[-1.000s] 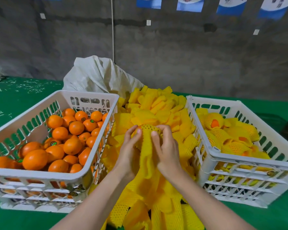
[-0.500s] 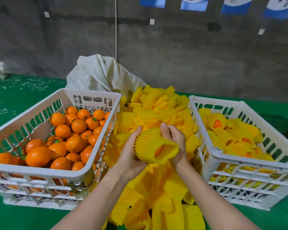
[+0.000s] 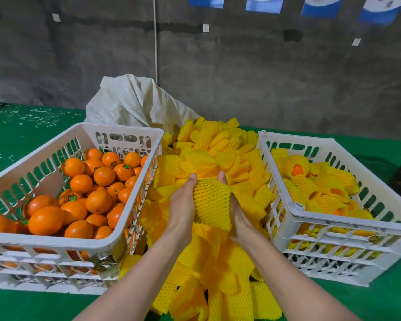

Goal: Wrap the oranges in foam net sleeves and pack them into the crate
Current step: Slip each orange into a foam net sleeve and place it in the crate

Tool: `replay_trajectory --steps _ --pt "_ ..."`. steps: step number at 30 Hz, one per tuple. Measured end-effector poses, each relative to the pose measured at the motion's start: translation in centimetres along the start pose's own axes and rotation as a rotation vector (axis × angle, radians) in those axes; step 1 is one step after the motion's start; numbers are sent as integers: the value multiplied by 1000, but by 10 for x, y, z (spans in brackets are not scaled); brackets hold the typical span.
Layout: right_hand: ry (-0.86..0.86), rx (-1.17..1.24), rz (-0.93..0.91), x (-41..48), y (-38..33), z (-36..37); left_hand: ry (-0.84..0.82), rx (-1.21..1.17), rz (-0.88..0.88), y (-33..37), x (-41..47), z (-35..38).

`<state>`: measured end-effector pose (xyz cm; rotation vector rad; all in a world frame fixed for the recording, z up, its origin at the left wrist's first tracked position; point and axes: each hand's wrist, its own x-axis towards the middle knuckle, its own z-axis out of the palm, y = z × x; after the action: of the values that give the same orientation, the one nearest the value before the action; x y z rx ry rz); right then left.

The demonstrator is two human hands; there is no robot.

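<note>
Between my two hands sits an orange wrapped in a yellow foam net sleeve (image 3: 212, 202), held above the sleeve pile. My left hand (image 3: 182, 207) cups its left side and my right hand (image 3: 237, 216) holds its right side, mostly hidden behind it. The fruit itself is covered by the net. A white crate on the left (image 3: 56, 245) is full of bare oranges (image 3: 99, 201). The white crate on the right (image 3: 333, 230) holds several sleeved oranges (image 3: 296, 169).
A heap of loose yellow foam sleeves (image 3: 218, 144) fills the gap between the crates and spills toward me. A white woven sack (image 3: 134, 100) lies behind it. Everything rests on a green table cover (image 3: 21, 130) before a grey wall.
The sleeve was stretched over the orange a second ago; its open end then faced me. Now both hands have turned the wrapped orange so the net covers it fully.
</note>
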<state>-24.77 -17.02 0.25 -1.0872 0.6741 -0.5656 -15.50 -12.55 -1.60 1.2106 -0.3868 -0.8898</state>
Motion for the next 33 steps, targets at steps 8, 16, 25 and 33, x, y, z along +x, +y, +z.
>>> replay_trajectory --steps 8,16,25,33 --pt "224 -18 -37 12 16 5 113 526 576 -9 3 -10" --pt "140 298 22 12 11 -8 -124 -174 -55 1 9 -10" --pt "140 381 14 8 18 -3 -102 43 191 -6 8 -8" --pt "209 -76 -271 3 17 -9 -199 155 -177 10 9 -13"
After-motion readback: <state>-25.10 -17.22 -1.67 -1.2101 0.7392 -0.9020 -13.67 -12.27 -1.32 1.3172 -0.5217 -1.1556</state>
